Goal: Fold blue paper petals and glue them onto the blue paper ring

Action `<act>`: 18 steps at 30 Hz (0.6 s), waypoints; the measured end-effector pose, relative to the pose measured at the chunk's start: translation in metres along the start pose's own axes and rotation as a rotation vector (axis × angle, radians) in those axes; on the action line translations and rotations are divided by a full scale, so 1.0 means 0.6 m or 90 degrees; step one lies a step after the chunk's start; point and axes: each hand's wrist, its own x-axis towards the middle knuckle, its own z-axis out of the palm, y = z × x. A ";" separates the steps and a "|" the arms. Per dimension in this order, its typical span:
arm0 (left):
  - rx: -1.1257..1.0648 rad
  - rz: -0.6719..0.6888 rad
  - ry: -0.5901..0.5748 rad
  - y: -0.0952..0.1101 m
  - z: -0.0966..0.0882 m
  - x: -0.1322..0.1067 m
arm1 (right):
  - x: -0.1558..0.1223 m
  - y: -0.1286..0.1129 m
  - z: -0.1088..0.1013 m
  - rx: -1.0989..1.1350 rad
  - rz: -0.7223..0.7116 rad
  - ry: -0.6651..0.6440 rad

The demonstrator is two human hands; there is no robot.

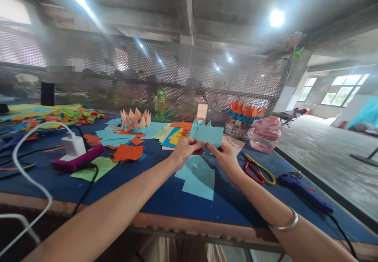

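Both my hands hold up a light blue paper sheet [210, 135] above the blue table [165, 199]. My left hand [184, 150] pinches its lower left edge with closed fingers. My right hand [225, 154] pinches its lower right edge the same way. A silver bangle [285, 224] sits on my right forearm. More light blue paper pieces [198, 177] lie flat on the table right under my hands.
Red and yellow scissors [258, 170] and a blue glue gun [301, 190] lie to the right. A pink jar [265, 134], a basket with a paper crown [243, 121], a green bottle [160, 105], an orange paper flower [136, 119], coloured scraps and a pink power strip [77, 157] crowd the table.
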 end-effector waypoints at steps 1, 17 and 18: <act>-0.002 -0.001 -0.003 0.000 -0.001 0.000 | -0.001 -0.003 0.000 0.005 0.003 -0.001; -0.049 -0.076 -0.090 -0.008 0.001 -0.003 | -0.002 -0.012 0.002 0.056 0.025 0.016; -0.050 -0.083 -0.093 -0.008 0.001 -0.003 | -0.002 -0.010 0.002 0.055 0.022 0.018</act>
